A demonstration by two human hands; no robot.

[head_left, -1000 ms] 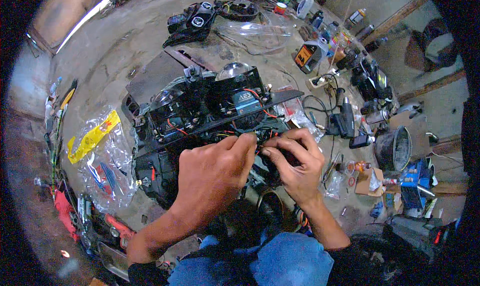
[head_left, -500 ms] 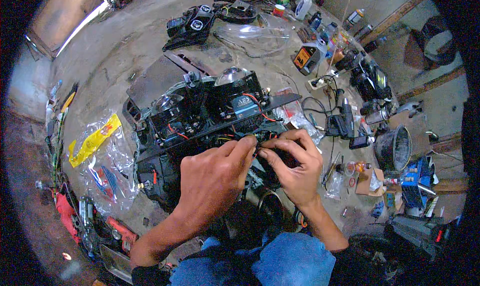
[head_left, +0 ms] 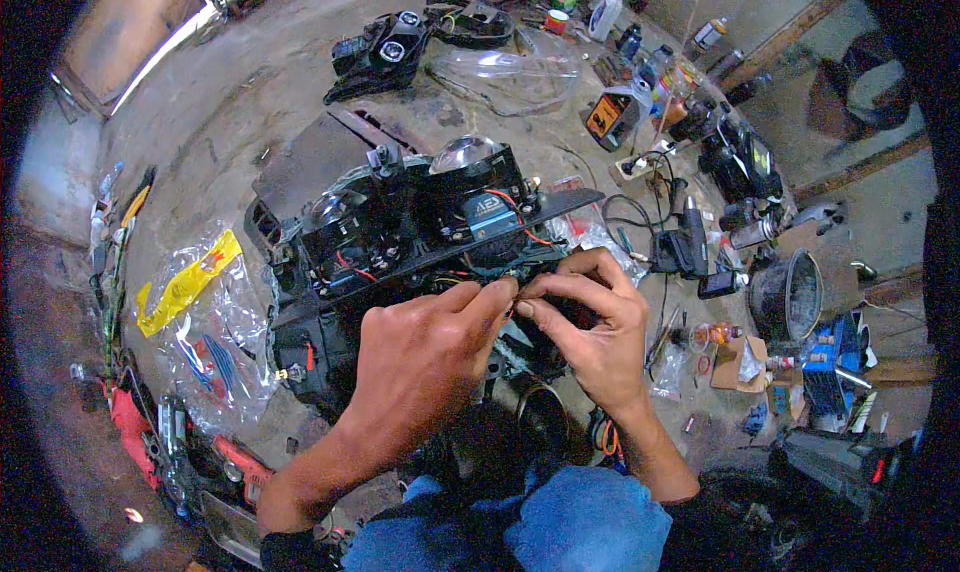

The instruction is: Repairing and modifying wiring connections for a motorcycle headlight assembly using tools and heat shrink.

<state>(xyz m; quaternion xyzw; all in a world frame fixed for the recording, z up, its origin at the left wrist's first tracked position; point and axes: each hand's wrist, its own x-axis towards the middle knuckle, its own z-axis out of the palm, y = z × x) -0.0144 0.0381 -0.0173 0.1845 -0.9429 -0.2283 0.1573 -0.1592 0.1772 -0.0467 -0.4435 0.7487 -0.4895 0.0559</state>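
A black headlight assembly with two round projector lenses stands in front of me, its back toward my knees. Blue-labelled boxes and red wires show on its projector units. Over its near side, my left hand is closed in a pinch, thumb hidden behind the fingers. My right hand pinches from the other side with thumb and index finger, the tips of both hands nearly touching. Between them is thin wire, mostly covered by the fingers. Dark loose wires run from the assembly just above the fingertips.
At left lies a clear plastic bag with a yellow strip. A red-handled tool is at lower left. A heat gun, a black bucket and several bottles stand at right. Another headlight unit lies farther back.
Both hands keep their pinch, with only slight finger shifts. The dark wires above the fingertips have moved a little, and an orange wire shows more beside my right wrist.
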